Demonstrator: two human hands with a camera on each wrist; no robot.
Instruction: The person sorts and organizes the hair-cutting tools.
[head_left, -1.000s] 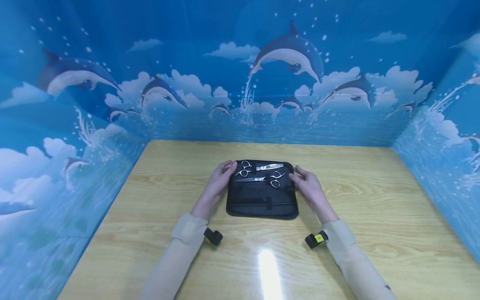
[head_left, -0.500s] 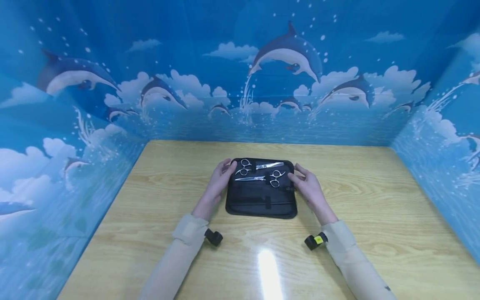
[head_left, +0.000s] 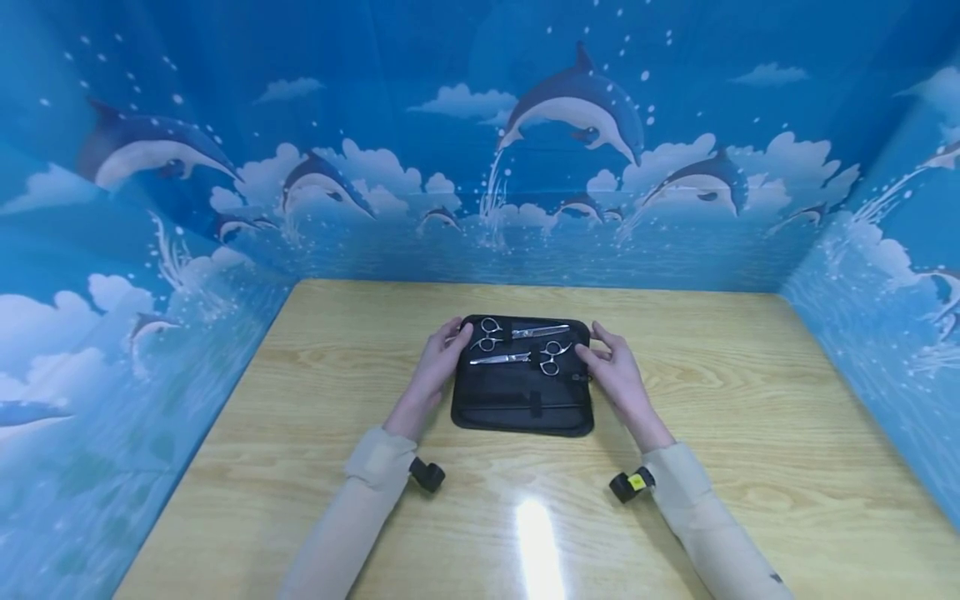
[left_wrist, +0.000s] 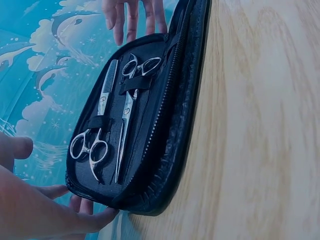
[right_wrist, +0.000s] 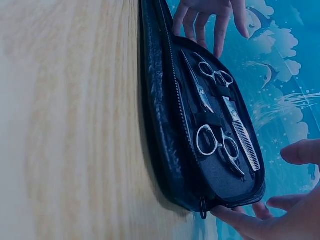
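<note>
A black zip case [head_left: 525, 421] lies unfolded on the table, its far panel tilted up. Under elastic straps on that panel sit thinning scissors [left_wrist: 102, 103] with a toothed blade and straight-bladed hairdressing scissors [right_wrist: 201, 94]. My left hand [head_left: 437, 360] is at the case's left side; in the left wrist view its extended fingers touch the edge from below, with the thumb raised apart. On the opposite side, my right hand [head_left: 617, 367] has its fingers against the edge near the zip pull [right_wrist: 203, 207], thumb also apart. Some fingertips are hidden behind the case.
The wood-grain table [head_left: 337, 333] is bordered behind and at both sides by blue dolphin-print sheeting [head_left: 420, 242]. A bright light reflection falls on the near tabletop. Small dark cameras are strapped to both wrists.
The far edge of the case stands very slightly higher in the head view. Both hands keep nearly the same place at its sides.
</note>
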